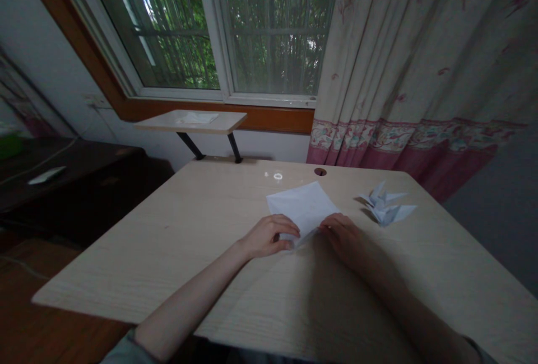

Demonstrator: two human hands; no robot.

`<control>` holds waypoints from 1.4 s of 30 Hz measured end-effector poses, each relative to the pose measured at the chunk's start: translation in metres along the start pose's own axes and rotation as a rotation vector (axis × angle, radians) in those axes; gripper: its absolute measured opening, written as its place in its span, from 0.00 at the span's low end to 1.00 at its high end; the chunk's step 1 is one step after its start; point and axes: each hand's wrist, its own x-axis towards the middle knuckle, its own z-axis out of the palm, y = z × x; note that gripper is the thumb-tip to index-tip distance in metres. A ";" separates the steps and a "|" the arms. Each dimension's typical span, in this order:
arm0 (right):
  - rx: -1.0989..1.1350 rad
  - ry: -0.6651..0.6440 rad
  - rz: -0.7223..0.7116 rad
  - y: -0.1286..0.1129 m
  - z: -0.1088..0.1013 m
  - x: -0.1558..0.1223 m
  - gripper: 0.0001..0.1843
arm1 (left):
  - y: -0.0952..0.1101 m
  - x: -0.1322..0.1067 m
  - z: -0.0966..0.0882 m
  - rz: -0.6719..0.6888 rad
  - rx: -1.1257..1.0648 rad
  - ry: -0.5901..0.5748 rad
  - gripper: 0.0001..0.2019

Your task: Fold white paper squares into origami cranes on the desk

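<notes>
Paper (303, 206) lay flat near the middle of the table (168, 241), turned corner-first toward the person so both hands could meet at its near point. The left hand (269, 236) and right hand (342, 235) each had fingers curled close together, nipping the sheet's near edges, seemingly to steady it. Folded paper shapes (386, 207) sat apart at the right, out of the way.
</notes>
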 end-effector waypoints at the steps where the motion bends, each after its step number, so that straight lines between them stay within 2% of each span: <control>1: 0.007 -0.008 0.021 0.000 0.000 0.000 0.13 | -0.001 -0.001 0.000 -0.008 -0.002 -0.003 0.24; 6: 0.026 -0.053 0.145 0.000 -0.002 0.002 0.14 | -0.004 -0.005 0.004 -0.057 0.107 -0.001 0.27; 10: 0.030 -0.028 0.221 0.001 0.001 0.002 0.14 | -0.002 -0.004 0.008 -0.100 0.202 0.078 0.17; 12: 0.032 -0.015 0.245 0.002 0.003 0.002 0.13 | -0.001 -0.003 0.010 -0.114 0.227 0.105 0.16; 19: 0.059 -0.065 0.282 -0.004 -0.004 0.006 0.13 | -0.005 -0.004 0.010 -0.235 0.322 0.207 0.23; 25: 0.021 -0.094 0.268 -0.003 -0.002 0.006 0.11 | -0.007 -0.004 0.011 -0.364 0.382 0.304 0.20; 33: -0.101 -0.126 0.208 0.006 0.005 0.002 0.14 | -0.013 -0.004 0.014 -0.476 0.496 0.338 0.14; 38: -0.147 -0.101 0.195 0.005 0.010 0.001 0.16 | -0.013 -0.002 0.013 -0.525 0.553 0.332 0.11; 42: -0.147 -0.104 0.195 0.002 0.010 0.001 0.15 | -0.012 -0.001 0.013 -0.590 0.610 0.273 0.09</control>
